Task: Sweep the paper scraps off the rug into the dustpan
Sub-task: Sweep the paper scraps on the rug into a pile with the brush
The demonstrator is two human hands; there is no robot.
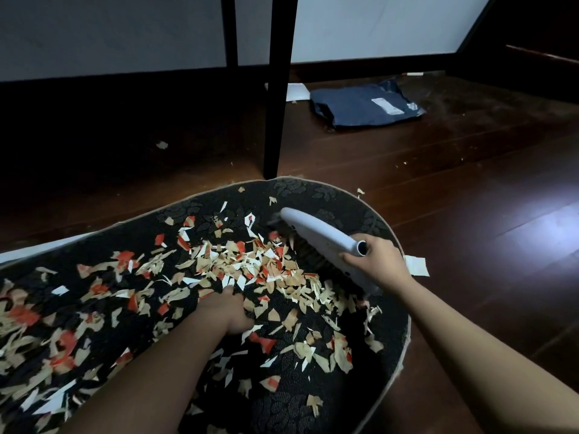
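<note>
Featherlight paper scraps (238, 270) littered the soft rug (313, 402); my left hand (227, 311) pressed it knuckles-down, fingers hidden, while my right hand (376, 261) gripped the stiff brush (319, 242) by its handle.

Two bare forearms come up from the bottom edge, no sleeves showing anywhere along them, nothing at the wrists either: no watch, no band. The left hand (227, 311) and the right hand (377, 261) wear no gloves and no rings that can be made out; fingernails look short and plain
</note>
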